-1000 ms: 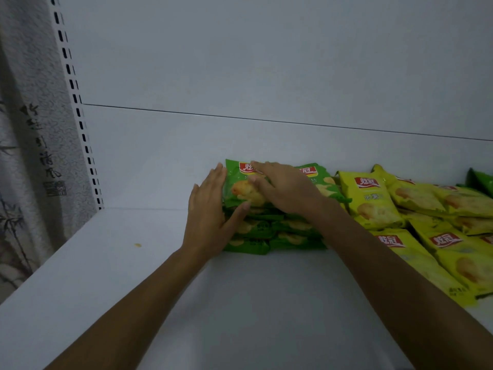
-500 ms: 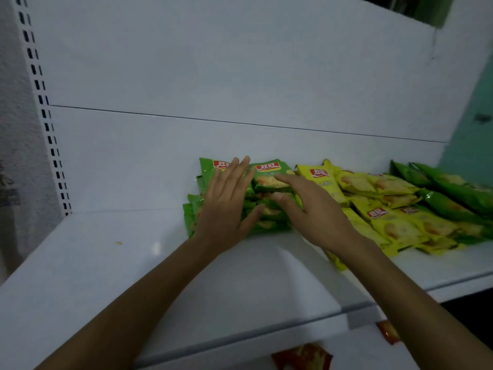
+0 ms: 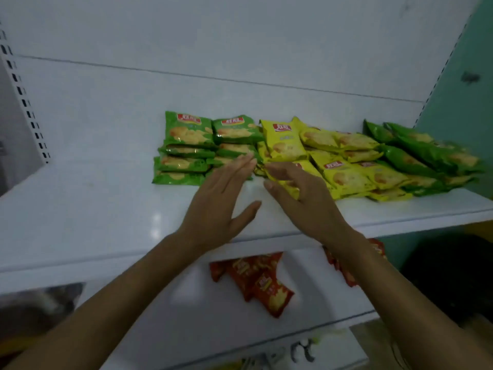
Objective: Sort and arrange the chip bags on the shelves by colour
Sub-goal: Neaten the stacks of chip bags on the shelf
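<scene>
Blur hides whether our right hand [image 3: 304, 204] grips the yellow bags [image 3: 346, 178]; our released left hand [image 3: 218, 206] has drawn back from atop the green bags [image 3: 186, 134].

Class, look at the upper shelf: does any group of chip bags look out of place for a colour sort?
Yes. Green is split: a neat green stack sits left of the yellow bags, while a loose green heap lies far right, beyond them, slumped and overlapping.
</scene>
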